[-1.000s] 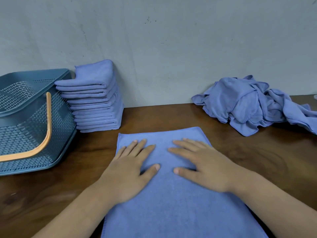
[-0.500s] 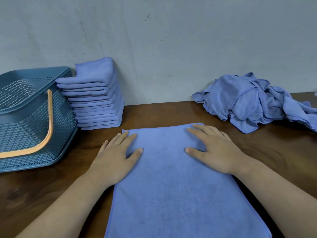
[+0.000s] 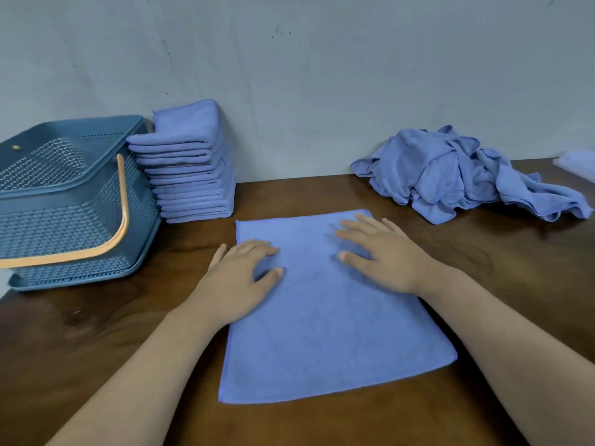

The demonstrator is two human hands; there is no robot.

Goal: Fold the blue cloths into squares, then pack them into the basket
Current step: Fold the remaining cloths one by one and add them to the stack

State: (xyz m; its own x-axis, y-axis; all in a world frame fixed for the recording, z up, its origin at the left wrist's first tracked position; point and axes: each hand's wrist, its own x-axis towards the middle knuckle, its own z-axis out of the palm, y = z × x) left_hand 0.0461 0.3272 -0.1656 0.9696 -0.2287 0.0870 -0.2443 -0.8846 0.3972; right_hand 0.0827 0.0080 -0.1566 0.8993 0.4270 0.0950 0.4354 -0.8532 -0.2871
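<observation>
The step in hand looks like smoothing. A cloth (image 3: 331, 310) lies flat in the centre of the frame on the table (image 3: 96, 333), a rectangle longer toward the viewer than it is wide, so not yet a square.

Both hands rest on its upper part and grip nothing. The left hand (image 3: 238, 278) lies over the cloth's left edge with fingers spread, partly on cloth and partly on wood. The right hand (image 3: 383, 255) lies palm down near the upper right corner, fingers straight.

In the upper left of the frame a stack (image 3: 190, 169) of folded cloths stands against the wall, touching the basket (image 3: 64, 201) to its left. No cloth shows in the part of the basket that is visible. A heap (image 3: 450, 175) of unfolded cloths lies at the upper right.

The next move probably calls for pinching two corners of one short edge and laying it evenly over the other, halving the rectangle. The soft cloth may creep, so the edges need matching before pressing. With the heap unfolded, packing seems far off.
</observation>
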